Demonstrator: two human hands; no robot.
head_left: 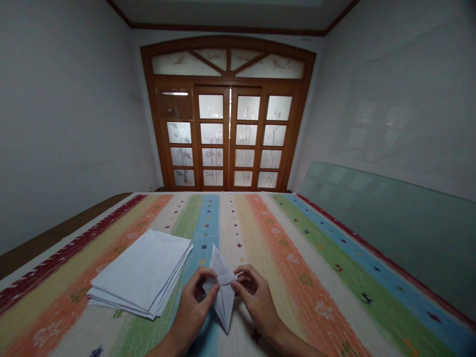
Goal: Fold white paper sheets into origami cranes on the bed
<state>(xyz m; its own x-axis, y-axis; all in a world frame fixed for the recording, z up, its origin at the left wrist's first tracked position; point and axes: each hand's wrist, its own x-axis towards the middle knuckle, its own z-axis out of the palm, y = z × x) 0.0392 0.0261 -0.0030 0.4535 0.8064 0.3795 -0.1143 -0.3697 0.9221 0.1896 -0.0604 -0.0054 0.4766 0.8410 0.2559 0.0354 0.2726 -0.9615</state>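
White paper (226, 297) sits between my left hand (194, 301) and my right hand (261, 303), over the striped, cloth-covered desk (305, 238); I cannot tell whether it rests on the cloth. My hands are apart from each other, thumb and forefinger of each pinching opposite sides of the paper near its middle. I judge the folding well along: the paper already comes to a point at both ends, with an edge running across its waist. The near half, parted by a slit, looks less settled, and which creases are final I cannot say. To my left, a stack of sheets (143, 272) lies flat, edges out of line, none shaped like this as far as shows.
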